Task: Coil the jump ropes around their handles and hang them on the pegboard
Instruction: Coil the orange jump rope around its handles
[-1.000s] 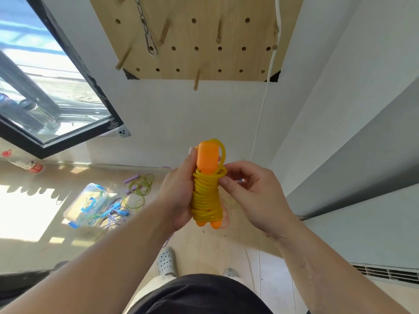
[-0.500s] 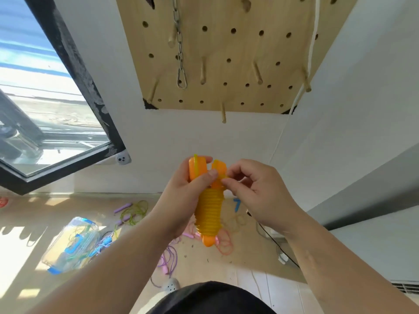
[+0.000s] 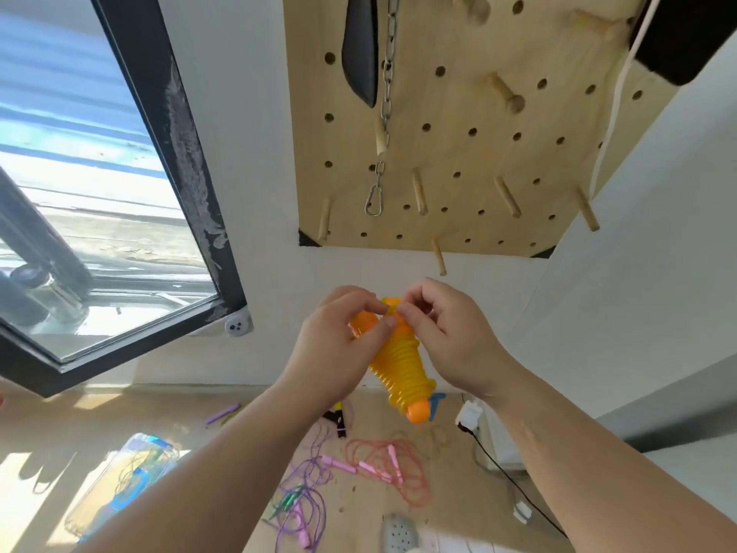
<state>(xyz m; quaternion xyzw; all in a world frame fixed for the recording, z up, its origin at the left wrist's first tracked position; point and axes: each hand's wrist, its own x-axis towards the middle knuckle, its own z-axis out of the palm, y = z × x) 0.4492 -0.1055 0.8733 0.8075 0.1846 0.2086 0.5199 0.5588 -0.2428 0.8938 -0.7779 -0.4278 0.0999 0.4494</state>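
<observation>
An orange-handled jump rope (image 3: 401,367) with yellow cord coiled tightly around its handles is held in front of me, tilted with its lower end to the right. My left hand (image 3: 339,353) grips its upper part. My right hand (image 3: 446,337) pinches the cord at the top end with thumb and forefinger. Above hangs the wooden pegboard (image 3: 458,125) with several wooden pegs; the lowest peg (image 3: 438,257) is just above my hands.
A metal chain with a carabiner (image 3: 377,193) and a black object (image 3: 361,45) hang on the pegboard. On the floor lie a pink rope (image 3: 383,468), a purple rope (image 3: 303,496), a clear plastic box (image 3: 123,476) and a black cable (image 3: 510,480). A window (image 3: 79,185) is at the left.
My view has tilted up and moved closer to the pegboard. The coiled rope has risen toward the board and tilted, and both hands now meet at its top end.
</observation>
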